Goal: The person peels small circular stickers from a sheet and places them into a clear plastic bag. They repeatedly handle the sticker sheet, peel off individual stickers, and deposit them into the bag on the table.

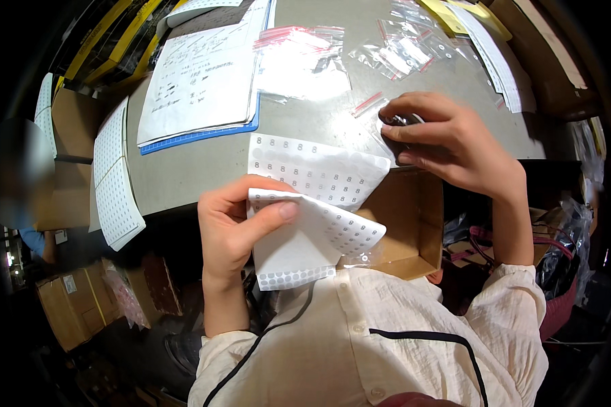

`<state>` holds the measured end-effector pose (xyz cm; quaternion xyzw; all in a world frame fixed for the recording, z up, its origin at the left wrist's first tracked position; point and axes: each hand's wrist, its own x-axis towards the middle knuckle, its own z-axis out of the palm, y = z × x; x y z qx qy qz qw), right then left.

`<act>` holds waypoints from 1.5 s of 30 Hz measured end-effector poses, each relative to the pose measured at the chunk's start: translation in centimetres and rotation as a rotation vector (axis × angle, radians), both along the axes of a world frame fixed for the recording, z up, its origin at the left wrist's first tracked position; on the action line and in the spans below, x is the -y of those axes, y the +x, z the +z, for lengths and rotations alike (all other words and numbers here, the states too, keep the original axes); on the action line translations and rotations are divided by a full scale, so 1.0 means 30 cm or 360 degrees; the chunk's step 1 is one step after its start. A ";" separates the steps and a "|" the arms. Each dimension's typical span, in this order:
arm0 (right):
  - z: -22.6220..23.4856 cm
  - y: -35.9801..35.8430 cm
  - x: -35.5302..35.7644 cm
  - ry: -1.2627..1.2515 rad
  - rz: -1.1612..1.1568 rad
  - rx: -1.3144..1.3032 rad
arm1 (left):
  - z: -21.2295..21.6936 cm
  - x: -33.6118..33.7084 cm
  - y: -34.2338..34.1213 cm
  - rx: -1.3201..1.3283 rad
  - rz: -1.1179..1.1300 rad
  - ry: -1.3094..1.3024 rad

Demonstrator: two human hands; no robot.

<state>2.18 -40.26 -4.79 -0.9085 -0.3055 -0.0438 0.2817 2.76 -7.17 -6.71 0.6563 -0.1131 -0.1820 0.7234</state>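
My left hand [234,220] grips a white sheet of small round stickers [305,237], folded over near its top, with the thumb pressed on it. A second sticker sheet [312,166] lies flat on the grey table [183,169] just beyond. My right hand [448,139] rests on the table's near edge, fingers curled around a small dark object [404,121] inside a clear zip bag. What the object is cannot be made out.
A paper with handwriting on a blue board [200,81] lies at the back left. Clear zip bags with red strips [305,57] and more bags [404,47] are spread behind. An open cardboard box [404,224] sits under the table edge. Sticker sheets [115,180] hang off the left.
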 end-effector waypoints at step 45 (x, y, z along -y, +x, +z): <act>-0.052 -0.103 -0.189 0.0528 -0.0202 0.0409 | 0.020 0.108 -0.020 0.0439 -0.0313 0.0268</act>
